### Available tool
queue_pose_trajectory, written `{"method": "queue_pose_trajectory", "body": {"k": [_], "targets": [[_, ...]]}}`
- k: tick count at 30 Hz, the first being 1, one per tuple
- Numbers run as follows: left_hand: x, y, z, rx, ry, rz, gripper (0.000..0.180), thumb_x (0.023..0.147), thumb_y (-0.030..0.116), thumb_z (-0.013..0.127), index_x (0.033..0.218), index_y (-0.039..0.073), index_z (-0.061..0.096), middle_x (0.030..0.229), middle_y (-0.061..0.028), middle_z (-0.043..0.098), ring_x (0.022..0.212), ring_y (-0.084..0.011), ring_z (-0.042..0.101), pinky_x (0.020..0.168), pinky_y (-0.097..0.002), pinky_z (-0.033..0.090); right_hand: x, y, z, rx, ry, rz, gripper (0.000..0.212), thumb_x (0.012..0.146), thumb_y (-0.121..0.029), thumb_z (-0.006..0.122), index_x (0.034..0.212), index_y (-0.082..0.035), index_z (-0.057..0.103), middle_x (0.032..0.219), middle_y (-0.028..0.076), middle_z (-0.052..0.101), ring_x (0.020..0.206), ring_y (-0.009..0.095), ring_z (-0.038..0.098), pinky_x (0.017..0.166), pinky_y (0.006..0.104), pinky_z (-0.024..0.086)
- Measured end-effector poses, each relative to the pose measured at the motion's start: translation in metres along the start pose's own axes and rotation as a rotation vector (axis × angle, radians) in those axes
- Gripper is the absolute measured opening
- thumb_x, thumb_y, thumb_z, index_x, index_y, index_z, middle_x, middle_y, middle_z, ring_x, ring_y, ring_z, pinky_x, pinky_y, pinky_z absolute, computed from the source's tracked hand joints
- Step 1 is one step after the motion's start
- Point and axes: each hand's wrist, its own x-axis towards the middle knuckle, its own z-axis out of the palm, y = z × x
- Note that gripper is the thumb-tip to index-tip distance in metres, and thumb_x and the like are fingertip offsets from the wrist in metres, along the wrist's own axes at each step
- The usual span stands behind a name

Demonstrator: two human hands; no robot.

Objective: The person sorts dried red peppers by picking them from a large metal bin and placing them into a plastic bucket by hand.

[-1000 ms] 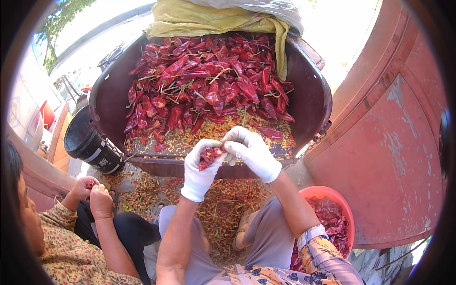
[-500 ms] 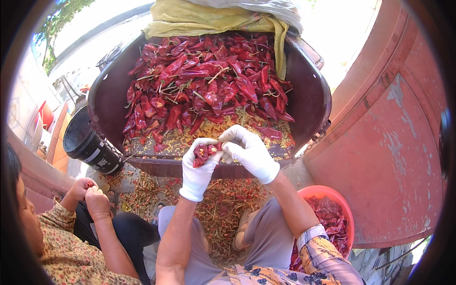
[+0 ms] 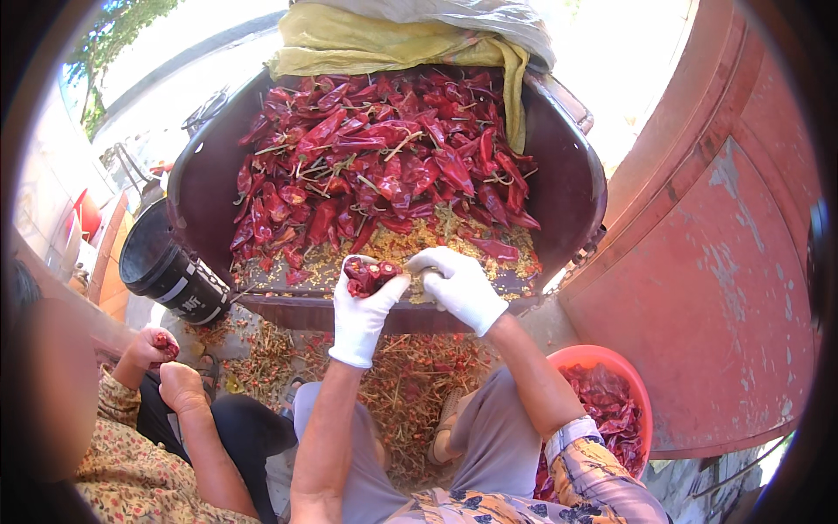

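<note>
Both my hands wear white gloves and meet over the near edge of a dark maroon cart bed (image 3: 559, 175). In my left hand (image 3: 360, 319) is a small bunch of dried red chili peppers (image 3: 371, 277), open ends facing my right hand. My right hand (image 3: 463, 288) pinches close beside those ends; what lies between its fingertips is too small to make out. A large heap of dried red chilies (image 3: 384, 148), many with pale stems, fills the bed beyond my hands. Loose yellow seeds (image 3: 419, 237) lie in front of the heap.
A co-worker's hands (image 3: 166, 367) hold a red chili at the left. A black bucket (image 3: 166, 262) stands beside the cart. A pink-red tub (image 3: 642, 393) of chilies sits by my right leg. Stems and scraps (image 3: 410, 375) cover the ground. A red metal panel (image 3: 698, 323) stands right.
My hands have turned slightly, so the chilies' open ends now show in my left hand. My right hand has shifted slightly down. The co-worker's hands have drawn a little apart.
</note>
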Motion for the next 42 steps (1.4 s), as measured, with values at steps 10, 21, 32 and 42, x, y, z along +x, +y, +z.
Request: {"method": "queue_pose_trajectory", "body": {"k": [10, 21, 32, 42], "targets": [[0.014, -0.009, 0.001, -0.209, 0.21, -0.113, 0.021, 0.083, 0.008, 0.071, 0.102, 0.007, 0.063, 0.077, 0.0019, 0.061, 0.06, -0.0068, 0.055, 0.054, -0.0266, 0.053, 0.087, 0.042, -0.01, -0.901, 0.177, -0.067, 0.022, 0.086, -0.015, 0.053, 0.103, -0.014, 0.066, 0.073, 0.018, 0.066, 0.07, 0.036, 0.066, 0.064, 0.047, 0.051], [0.016, -0.015, -0.007, -0.252, 0.215, -0.071, 0.008, 0.082, 0.008, 0.071, 0.089, 0.008, 0.066, 0.069, 0.0044, 0.056, 0.056, -0.0065, 0.051, 0.057, -0.0298, 0.053, 0.075, 0.038, -0.02, -0.705, 0.169, -0.081, 0.021, 0.086, -0.022, 0.057, 0.105, -0.017, 0.064, 0.086, 0.015, 0.068, 0.079, 0.035, 0.066, 0.07, 0.045, 0.051], [0.014, -0.011, 0.003, -0.234, 0.173, -0.043, 0.016, 0.083, 0.007, 0.071, 0.098, 0.007, 0.067, 0.086, 0.0015, 0.065, 0.07, -0.0071, 0.059, 0.061, -0.0258, 0.052, 0.078, 0.036, -0.045, -0.75, 0.059, -0.095, 0.019, 0.082, -0.021, 0.061, 0.099, -0.016, 0.067, 0.085, 0.015, 0.068, 0.08, 0.035, 0.065, 0.071, 0.043, 0.051], [0.008, -0.005, 0.016, 0.343, -0.079, 0.485, 0.024, 0.076, -0.004, 0.071, 0.095, 0.005, 0.059, 0.136, -0.0162, 0.05, 0.123, -0.0209, 0.051, 0.091, -0.029, 0.047, 0.061, 0.02, -0.074, -0.238, -0.134, 0.1, 0.026, 0.08, -0.018, 0.062, 0.1, -0.002, 0.066, 0.093, 0.011, 0.067, 0.086, 0.021, 0.064, 0.077, 0.033, 0.049]]}}
